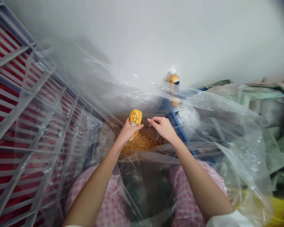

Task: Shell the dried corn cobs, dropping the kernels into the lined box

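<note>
Nearest, pink-checked legs [113, 195] spread at five and seven o'clock. Here's the left hand [129, 130], grip clamped round a yellow corn cob [135, 116], dead centre! Toward four o'clock of it, the right hand [164, 127] pinches its fingertips together on a thin dark sliver [145, 119], too small to name. Loose kernels [142, 143] heap below, at six; farther, between one and two, a bottle [174, 78].

Corn cob [135, 116] partly hidden, thin item [145, 119] unclear, crate [19, 108] cut off
</note>
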A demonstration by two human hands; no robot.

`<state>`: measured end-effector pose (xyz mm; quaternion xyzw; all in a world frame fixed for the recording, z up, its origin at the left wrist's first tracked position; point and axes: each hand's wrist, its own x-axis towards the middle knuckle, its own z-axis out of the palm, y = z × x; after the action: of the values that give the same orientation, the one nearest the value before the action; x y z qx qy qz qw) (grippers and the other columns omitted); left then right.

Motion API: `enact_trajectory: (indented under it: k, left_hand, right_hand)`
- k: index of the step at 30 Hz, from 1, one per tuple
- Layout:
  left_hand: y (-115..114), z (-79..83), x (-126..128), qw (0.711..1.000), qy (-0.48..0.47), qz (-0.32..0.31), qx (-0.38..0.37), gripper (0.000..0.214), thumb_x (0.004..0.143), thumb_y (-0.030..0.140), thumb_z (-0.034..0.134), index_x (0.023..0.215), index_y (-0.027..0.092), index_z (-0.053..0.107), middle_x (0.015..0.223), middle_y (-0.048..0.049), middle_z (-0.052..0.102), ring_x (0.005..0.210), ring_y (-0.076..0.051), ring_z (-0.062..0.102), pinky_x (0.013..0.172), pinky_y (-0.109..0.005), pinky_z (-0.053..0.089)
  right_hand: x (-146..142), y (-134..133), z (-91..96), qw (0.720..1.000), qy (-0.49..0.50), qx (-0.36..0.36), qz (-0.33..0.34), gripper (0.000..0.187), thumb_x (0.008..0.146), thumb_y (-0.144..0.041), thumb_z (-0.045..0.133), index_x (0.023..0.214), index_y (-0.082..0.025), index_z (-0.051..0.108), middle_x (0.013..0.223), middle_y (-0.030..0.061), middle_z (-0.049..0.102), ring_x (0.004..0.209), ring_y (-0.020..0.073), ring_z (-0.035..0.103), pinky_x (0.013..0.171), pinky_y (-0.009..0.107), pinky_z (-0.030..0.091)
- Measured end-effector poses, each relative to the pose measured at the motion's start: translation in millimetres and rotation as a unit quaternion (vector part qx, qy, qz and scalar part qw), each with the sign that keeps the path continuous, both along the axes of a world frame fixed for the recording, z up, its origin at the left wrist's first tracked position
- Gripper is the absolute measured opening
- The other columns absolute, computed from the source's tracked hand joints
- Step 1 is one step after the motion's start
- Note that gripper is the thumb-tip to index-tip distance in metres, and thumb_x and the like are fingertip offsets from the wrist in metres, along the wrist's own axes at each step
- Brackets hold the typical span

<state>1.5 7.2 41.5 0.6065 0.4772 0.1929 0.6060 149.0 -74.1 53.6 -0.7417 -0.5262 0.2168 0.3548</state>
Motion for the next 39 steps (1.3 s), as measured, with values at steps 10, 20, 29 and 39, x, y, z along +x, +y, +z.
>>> enact_trajectory:
  k: [10, 20, 29, 39]
  left_hand:
    - [-0.3, 5.7, -1.6, 1.000, -0.001, 0.002, 0.005, 0.054, 0.064, 0.030, 0.068, 0.110, 0.015, 0.043, 0.094, -0.0086, 0.056, 0.063, -0.012, 0.052, 0.050, -0.022, 0.043]
    - [9.1, -15.3, -6.9, 0.975, 0.111, -0.043, 0.188, 0.055, 0.062, 0.037, 0.067, 0.108, 0.016, 0.044, 0.097, -0.0087, 0.061, 0.085, -0.021, 0.058, 0.075, -0.030, 0.042]
    - [2.4, -14.8, -6.6, 0.970, 0.159, -0.086, 0.163, 0.053, 0.061, 0.032, 0.065, 0.107, 0.018, 0.044, 0.091, -0.0063, 0.062, 0.077, -0.019, 0.059, 0.068, -0.027, 0.041]
    - [-5.0, -5.5, -0.9, 0.998, -0.030, -0.060, -0.019, 0.056, 0.064, 0.032, 0.068, 0.114, 0.015, 0.047, 0.100, -0.0091, 0.059, 0.079, -0.015, 0.057, 0.066, -0.024, 0.045]
  right_hand:
    - [-3.7, 2.8, -0.1, 1.000, 0.002, 0.009, 0.024, 0.038, 0.083, -0.042, 0.043, 0.063, -0.015, 0.060, 0.053, -0.0033, 0.049, 0.051, 0.0081, 0.039, 0.053, 0.021, 0.026]
    - [-1.5, -1.7, 3.1, 0.998, -0.043, -0.013, 0.045, 0.033, 0.083, -0.037, 0.044, 0.064, -0.017, 0.061, 0.054, -0.0023, 0.054, 0.050, 0.0086, 0.042, 0.054, 0.021, 0.028]
    - [-2.4, -3.8, -6.4, 0.995, -0.061, -0.018, 0.070, 0.036, 0.085, -0.036, 0.041, 0.062, -0.016, 0.060, 0.053, -0.0015, 0.054, 0.050, 0.0089, 0.042, 0.054, 0.021, 0.028]
    - [-4.7, 1.3, -3.5, 0.998, -0.055, -0.007, 0.031, 0.041, 0.085, -0.040, 0.039, 0.058, -0.016, 0.058, 0.052, -0.0006, 0.052, 0.049, 0.0094, 0.041, 0.052, 0.022, 0.026]
